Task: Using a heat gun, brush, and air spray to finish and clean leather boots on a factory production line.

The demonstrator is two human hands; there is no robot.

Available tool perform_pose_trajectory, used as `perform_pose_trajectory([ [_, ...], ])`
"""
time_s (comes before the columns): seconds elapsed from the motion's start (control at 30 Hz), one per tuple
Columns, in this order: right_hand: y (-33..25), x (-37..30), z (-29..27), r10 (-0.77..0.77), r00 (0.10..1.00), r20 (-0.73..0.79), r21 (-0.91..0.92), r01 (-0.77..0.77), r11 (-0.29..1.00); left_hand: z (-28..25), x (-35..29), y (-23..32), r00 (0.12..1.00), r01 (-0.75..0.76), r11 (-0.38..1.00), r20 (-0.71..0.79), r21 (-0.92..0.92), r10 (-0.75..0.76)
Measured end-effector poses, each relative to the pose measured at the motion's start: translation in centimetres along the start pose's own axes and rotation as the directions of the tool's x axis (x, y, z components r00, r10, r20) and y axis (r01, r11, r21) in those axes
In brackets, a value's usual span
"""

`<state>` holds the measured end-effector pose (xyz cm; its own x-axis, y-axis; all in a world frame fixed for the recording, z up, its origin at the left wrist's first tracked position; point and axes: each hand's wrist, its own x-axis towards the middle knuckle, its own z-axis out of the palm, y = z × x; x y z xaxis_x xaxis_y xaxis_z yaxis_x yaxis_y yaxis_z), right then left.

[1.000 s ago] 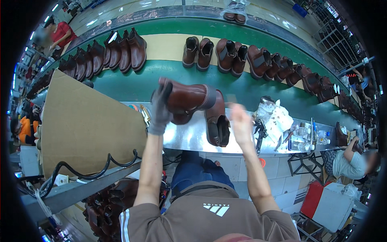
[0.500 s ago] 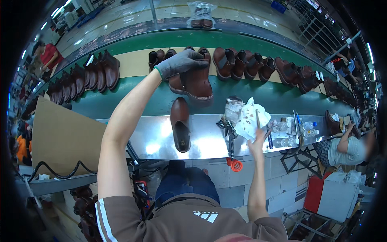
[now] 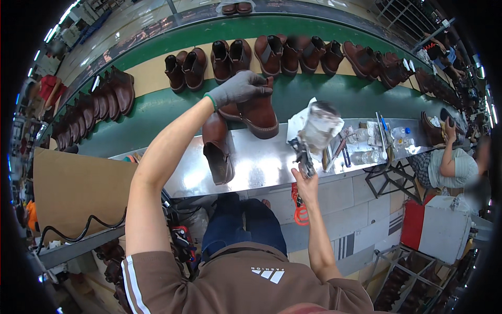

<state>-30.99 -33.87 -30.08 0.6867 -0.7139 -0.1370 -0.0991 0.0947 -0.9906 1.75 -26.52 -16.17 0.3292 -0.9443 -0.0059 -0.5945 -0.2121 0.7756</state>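
My left hand (image 3: 238,90), in a grey glove, grips a brown leather ankle boot (image 3: 260,116) by the top of its shaft, over the bench's far edge. Beside it, to the left, a second brown boot (image 3: 215,141) rests on the metal bench (image 3: 251,157) with its opening toward me. My bare right hand (image 3: 306,183) is closed around the handle of a spray gun (image 3: 303,156). A clouded, wrapped cup (image 3: 321,123) sits on the gun, blurred by motion. An orange coiled hose (image 3: 300,213) hangs below. White paper (image 3: 298,123) lies behind the cup.
Brown boots (image 3: 269,55) line the green and cream conveyor (image 3: 151,83) beyond. Pens, tools and clear bottles (image 3: 361,136) lie on the right of the bench. A cardboard sheet (image 3: 78,183) stands at left. A co-worker (image 3: 452,159) sits at far right, handling a boot.
My right hand has gone from the tools beside the paper to the spray gun and grips it. The held boot has come lower, toward the bench. The view has shifted.
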Motion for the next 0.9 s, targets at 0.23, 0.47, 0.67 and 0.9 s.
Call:
perform_pose_trajectory([
  [0.23, -11.8, -6.2, -0.6, -0.173, 0.981, 0.086, -0.134, 0.183, 0.974, 2.2, 1.2, 0.5, 0.992, 0.101, 0.983, 0.086, -0.156, -0.088],
  [0.47, -13.1, -8.7, -0.5, -0.17, 0.985, -0.018, -0.286, 0.158, 0.945, 3.2, 1.0, 0.9, 0.985, 0.094, 0.992, 0.154, -0.085, -0.08],
  [0.67, -14.2, -8.6, 0.7, -0.228, 0.973, 0.047, -0.293, 0.231, 0.928, 4.0, 1.0, 1.3, 0.981, 0.108, 0.987, 0.174, -0.117, -0.087],
  [0.9, -13.8, -11.1, -0.7, -0.125, 0.992, 0.011, -0.269, 0.124, 0.955, 3.8, 0.9, 1.5, 0.983, 0.095, 0.993, 0.166, -0.076, -0.081],
])
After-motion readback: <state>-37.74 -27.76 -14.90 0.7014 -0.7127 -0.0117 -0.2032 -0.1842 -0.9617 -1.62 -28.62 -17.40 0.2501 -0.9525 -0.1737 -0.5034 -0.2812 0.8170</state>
